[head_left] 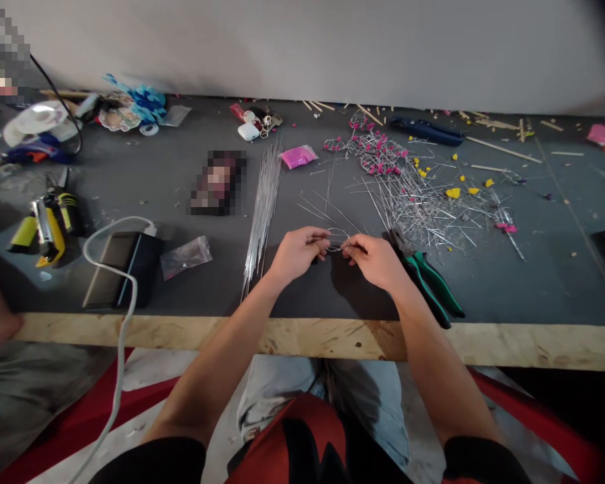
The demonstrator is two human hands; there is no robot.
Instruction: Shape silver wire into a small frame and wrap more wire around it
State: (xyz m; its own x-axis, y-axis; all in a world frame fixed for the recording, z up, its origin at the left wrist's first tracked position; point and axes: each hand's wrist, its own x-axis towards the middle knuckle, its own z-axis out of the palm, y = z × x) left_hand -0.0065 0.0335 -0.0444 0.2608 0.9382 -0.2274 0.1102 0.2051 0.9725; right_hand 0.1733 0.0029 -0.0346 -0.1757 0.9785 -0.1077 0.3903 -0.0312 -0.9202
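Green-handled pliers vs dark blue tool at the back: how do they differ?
The green-handled pliers lie near the table edge beside the right hand; the dark blue tool lies far back near the wall. Pliers point diagonally; blue tool lies nearly crosswise. Both rest untouched on the grey tabletop.

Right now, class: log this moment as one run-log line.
left hand: pinches thin wire | right hand: pinches same wire | green pliers: on table, beside right hand | wire bundle: left of hands

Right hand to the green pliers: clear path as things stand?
Probably yes. The green pliers lie on the table just beside the right hand, nothing between them. But that hand and the left hand both pinch a bent wire, so it would have to let go first.
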